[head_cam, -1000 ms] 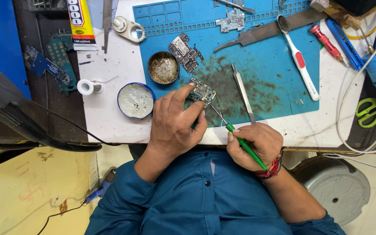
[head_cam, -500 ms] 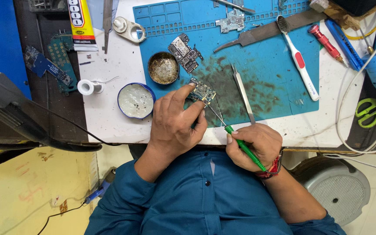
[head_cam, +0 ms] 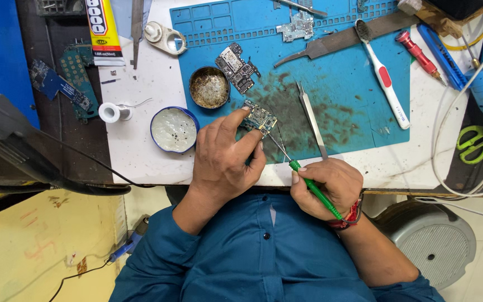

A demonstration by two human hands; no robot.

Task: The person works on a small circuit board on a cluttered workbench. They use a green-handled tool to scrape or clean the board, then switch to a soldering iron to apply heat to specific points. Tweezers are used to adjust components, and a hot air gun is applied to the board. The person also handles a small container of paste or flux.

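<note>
- Left hand (head_cam: pixel 222 159) pinches a small circuit board (head_cam: pixel 259 118) between thumb and forefinger, pressing it flat on the blue work mat (head_cam: pixel 359 84).
- Right hand (head_cam: pixel 325 187) wrapped shut around a green-handled tool (head_cam: pixel 315 190), pen-style.
- Head view, surroundings: tweezers (head_cam: pixel 311 120) just right of the board; brown-crusted tin (head_cam: pixel 209 88) and white paste tin (head_cam: pixel 174 130) to its left; second board (head_cam: pixel 236 68) above; toothbrush (head_cam: pixel 384 78) further right.
- Tool's long axis runs diagonally, metal tip up-left, meeting the board's lower edge.
- Board: small, dark, chip-studded, tilted slightly.
</note>
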